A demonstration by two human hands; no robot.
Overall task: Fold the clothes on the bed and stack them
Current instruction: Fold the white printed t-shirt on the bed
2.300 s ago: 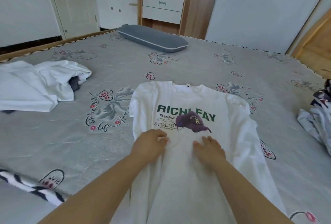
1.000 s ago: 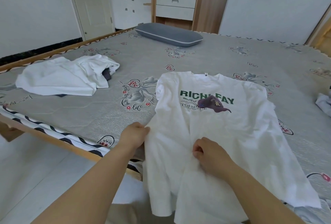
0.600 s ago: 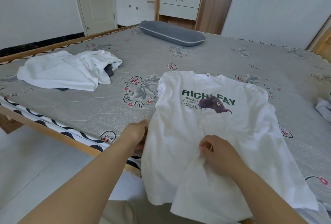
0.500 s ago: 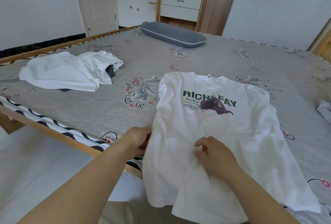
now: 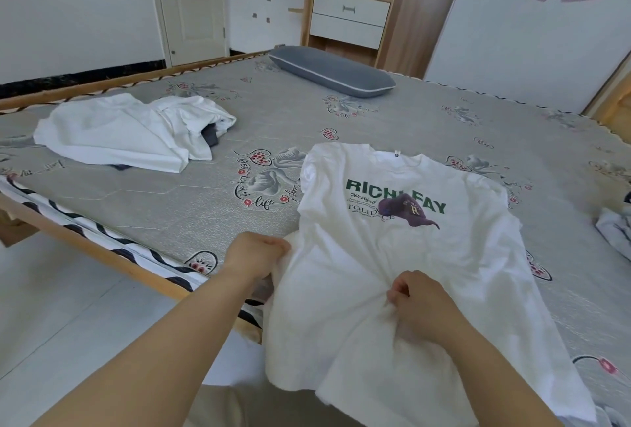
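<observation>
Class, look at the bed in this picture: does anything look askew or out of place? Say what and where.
The T-shirt lies at a slant, its hem hanging past the bed edge, bunched where both hands grip it: left hand, right hand. A crumpled white pile lies unfolded far left.

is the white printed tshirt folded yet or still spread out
Still spread out. The printed t-shirt lies front up with its whole print showing, hem hanging off the bed edge; left hand and right hand grip it.
</observation>
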